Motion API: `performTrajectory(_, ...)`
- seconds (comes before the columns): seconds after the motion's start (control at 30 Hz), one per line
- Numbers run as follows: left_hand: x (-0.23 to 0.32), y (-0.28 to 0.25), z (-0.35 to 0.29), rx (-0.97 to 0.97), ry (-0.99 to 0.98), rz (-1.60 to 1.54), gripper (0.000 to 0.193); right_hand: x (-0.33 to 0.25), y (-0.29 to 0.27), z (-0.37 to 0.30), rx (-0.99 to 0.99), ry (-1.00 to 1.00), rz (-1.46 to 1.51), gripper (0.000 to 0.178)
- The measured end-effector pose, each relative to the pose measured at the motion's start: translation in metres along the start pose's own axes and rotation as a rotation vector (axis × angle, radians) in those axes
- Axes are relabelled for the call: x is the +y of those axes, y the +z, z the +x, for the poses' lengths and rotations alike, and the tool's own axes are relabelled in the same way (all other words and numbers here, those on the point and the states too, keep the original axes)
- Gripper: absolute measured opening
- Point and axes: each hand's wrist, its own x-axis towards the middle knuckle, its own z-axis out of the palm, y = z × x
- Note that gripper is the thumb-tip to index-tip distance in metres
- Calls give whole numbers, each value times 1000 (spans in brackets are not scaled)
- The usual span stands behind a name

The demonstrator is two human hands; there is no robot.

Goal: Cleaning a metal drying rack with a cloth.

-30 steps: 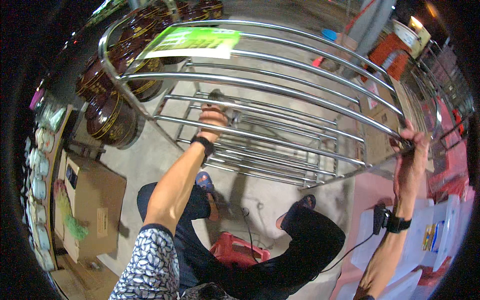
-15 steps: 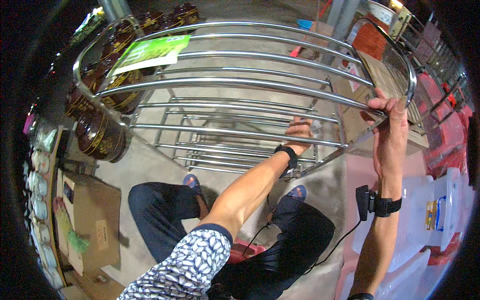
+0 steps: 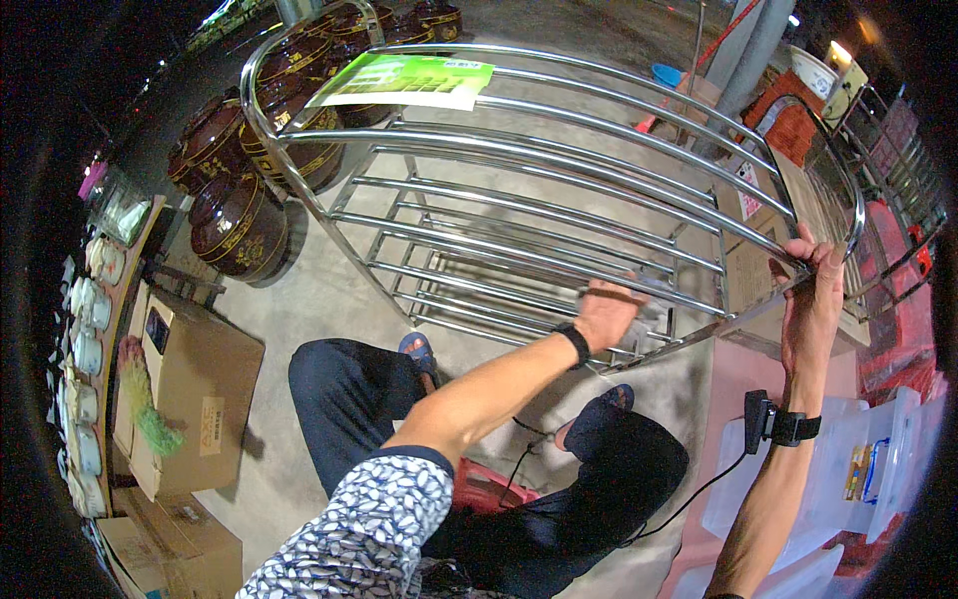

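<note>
- R hand [image 3: 816,280] clamped on the metal rack [image 3: 302,187] near its R end, fingers wrapped round the tube from what I see on my end.
- L hand [image 3: 609,314] is by the lower bars, fingers curled, w/ a blurry grey thing [image 3: 656,317] at it; can't tell if I've got a grip there tbh.
- Rack's right in front of the knees, green label [image 3: 399,85] up top.
- Brown jars [image 3: 238,228] back L.
</note>
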Motion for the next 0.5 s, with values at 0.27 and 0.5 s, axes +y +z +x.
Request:
performTrajectory(0.27, -208, -70, -110, 2, -287, 461, 27, 1, 7, 5, -56, -29, 37, 38)
performTrajectory(0.5, -328, -114, -182, 216, -378, 812, 35, 4, 14, 5, 34, -48, 30, 38)
